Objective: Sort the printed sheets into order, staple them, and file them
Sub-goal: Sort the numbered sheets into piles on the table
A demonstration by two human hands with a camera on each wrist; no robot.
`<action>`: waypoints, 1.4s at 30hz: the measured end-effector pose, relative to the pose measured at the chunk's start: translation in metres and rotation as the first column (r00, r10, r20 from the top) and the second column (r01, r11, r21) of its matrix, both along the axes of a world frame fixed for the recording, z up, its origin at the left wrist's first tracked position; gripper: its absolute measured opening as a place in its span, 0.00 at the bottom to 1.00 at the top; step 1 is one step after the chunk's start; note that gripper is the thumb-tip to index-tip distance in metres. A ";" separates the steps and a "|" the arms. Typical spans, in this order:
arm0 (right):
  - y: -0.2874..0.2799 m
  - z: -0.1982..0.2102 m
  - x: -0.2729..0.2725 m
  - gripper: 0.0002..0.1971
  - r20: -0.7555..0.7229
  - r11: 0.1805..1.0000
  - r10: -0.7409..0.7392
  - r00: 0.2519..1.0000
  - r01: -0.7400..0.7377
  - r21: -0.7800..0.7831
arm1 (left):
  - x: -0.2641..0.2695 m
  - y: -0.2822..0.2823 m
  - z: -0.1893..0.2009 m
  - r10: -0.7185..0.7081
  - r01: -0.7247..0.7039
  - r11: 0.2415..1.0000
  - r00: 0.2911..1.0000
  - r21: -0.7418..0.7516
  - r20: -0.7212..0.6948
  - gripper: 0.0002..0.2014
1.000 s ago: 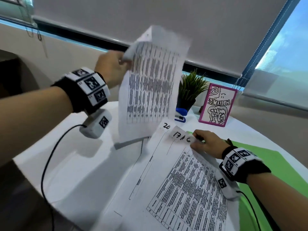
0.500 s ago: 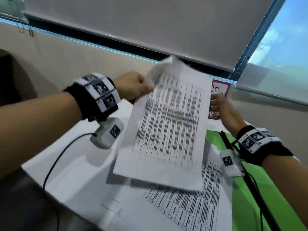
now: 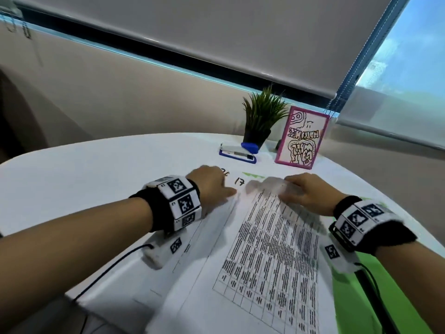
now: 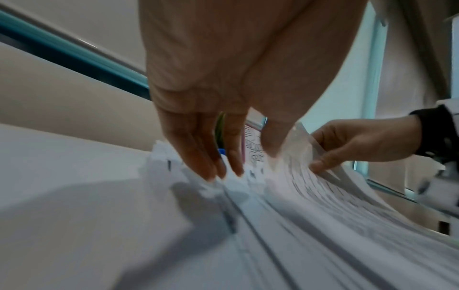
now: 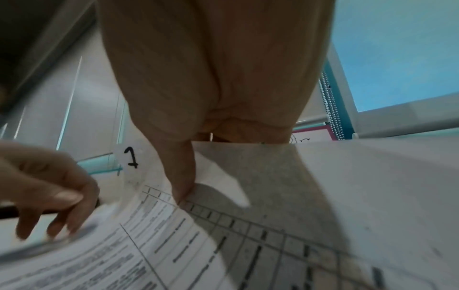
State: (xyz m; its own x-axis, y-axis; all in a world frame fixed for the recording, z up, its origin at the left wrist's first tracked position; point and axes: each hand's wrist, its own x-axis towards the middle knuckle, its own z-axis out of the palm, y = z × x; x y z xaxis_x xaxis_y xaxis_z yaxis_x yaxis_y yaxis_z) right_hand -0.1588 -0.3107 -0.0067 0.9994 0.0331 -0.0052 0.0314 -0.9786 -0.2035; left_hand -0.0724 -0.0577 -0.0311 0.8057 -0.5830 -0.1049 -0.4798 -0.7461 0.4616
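A fanned pile of printed sheets [image 3: 192, 268] lies mid-table, partly over a green folder [image 3: 361, 297]. The top sheet [image 3: 269, 249], a printed grid, lies on the pile; a sheet under it shows a handwritten 17 at its far end. My right hand [image 3: 303, 194] pinches the top sheet's far edge, thumb [image 5: 183, 182] on the printed face, and curls that edge [image 4: 310, 157] upward. My left hand [image 3: 212, 186] is beside it on the left, its straight fingertips [image 4: 211, 170] touching the far end of the pile. A blue and white stapler [image 3: 238, 153] sits beyond both hands.
The round white table [image 3: 84, 177] stands against a wall under a window blind. A small potted plant [image 3: 262, 116] and a pink-framed card [image 3: 303, 138] stand at the far edge behind the stapler. Black cables run from both wrist cameras toward me.
The sheet my left hand held up in the air has come down flat onto the pile. My left hand let it go and my right hand took hold of its far edge.
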 end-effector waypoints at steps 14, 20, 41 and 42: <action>0.011 -0.023 0.019 0.10 -0.053 0.988 -0.099 0.994 0.105 0.116 | 0.024 0.016 -0.009 0.168 -0.188 0.981 0.949 -0.053 -0.268 0.15; 0.005 -0.018 0.023 0.11 0.042 0.980 -0.089 0.995 0.080 0.181 | 0.022 0.020 -0.010 0.153 -0.270 0.930 0.901 -0.249 -0.405 0.17; -0.009 -0.010 0.006 0.09 -0.020 0.979 -0.118 0.993 0.119 0.167 | 0.008 0.005 0.000 0.181 -0.178 0.983 0.980 0.053 -0.078 0.16; -0.010 -0.012 0.003 0.11 0.003 0.984 -0.119 0.993 0.118 0.133 | 0.007 0.004 0.000 0.184 -0.179 0.982 0.978 0.058 -0.100 0.15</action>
State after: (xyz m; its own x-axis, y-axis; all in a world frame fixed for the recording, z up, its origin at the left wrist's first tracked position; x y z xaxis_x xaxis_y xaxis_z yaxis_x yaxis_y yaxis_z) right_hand -0.1560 -0.3206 -0.0184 0.9963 -0.0856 0.0021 -0.0801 -0.9400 -0.3316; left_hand -0.0655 -0.0533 -0.0311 0.8805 -0.4205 -0.2189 -0.2856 -0.8390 0.4631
